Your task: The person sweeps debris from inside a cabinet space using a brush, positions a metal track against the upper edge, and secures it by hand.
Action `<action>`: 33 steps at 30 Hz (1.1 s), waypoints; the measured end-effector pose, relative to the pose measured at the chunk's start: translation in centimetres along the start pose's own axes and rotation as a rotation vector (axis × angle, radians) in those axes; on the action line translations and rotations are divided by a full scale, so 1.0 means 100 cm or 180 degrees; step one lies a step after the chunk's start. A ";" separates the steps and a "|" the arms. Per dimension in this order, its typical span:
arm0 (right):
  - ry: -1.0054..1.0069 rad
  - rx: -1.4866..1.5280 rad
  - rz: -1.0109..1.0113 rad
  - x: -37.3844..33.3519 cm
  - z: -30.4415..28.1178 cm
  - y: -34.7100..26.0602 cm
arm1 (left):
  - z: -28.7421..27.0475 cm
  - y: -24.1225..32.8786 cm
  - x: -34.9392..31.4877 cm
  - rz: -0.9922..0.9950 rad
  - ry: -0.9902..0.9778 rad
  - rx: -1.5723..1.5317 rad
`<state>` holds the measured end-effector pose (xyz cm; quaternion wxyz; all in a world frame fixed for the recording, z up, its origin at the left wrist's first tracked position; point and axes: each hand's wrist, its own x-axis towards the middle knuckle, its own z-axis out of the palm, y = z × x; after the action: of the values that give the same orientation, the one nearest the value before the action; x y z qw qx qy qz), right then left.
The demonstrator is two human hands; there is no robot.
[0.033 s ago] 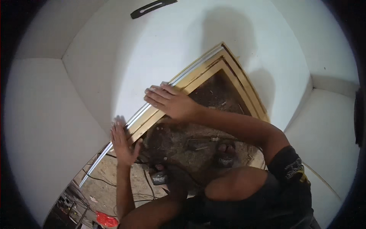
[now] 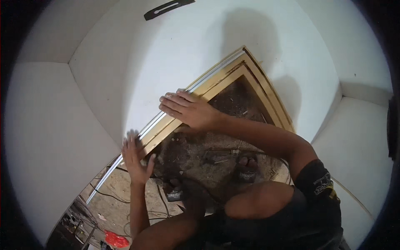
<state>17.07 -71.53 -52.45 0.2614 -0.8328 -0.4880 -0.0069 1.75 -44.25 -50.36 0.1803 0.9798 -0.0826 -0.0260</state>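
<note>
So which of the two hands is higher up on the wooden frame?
The right hand: it lies flat further up the wooden frame, nearer its corner. The left hand presses lower down.

A room under construction or renovation is shown. Bare white walls (image 2: 104,83) are seen from nine to three o'clock, and an unfinished wooden frame (image 2: 233,75) with a pale trim strip (image 2: 158,118) is set into them near the centre. A dusty, debris-strewn floor (image 2: 196,154) is seen below it, and loose cables (image 2: 108,193) with a red scrap (image 2: 116,239) are scattered at seven o'clock.
</note>
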 end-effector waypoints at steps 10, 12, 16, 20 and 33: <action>-0.0348 -0.0148 0.0129 0.024 -0.017 0.002 | -0.013 -0.130 -0.125 -0.1167 0.0318 0.0535; -0.0303 -0.0219 0.0122 0.025 -0.016 0.008 | -0.016 -0.137 -0.112 -0.1969 0.0476 -0.0422; 0.0024 -0.0086 0.0178 0.018 -0.010 0.014 | -0.018 -0.121 -0.083 -0.2539 0.0054 -0.0812; 0.0286 0.0214 0.0303 0.015 -0.005 0.022 | -0.012 -0.098 -0.064 -0.2346 0.0065 0.0596; 0.0595 -0.0022 -0.0023 0.021 -0.016 0.035 | -0.032 -0.151 -0.113 -0.2010 0.0973 0.1511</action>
<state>21.39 -71.89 -52.01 0.3029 -0.8276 -0.4645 -0.0871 -6.77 -27.25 -52.54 -0.0570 0.9639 0.2456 0.0854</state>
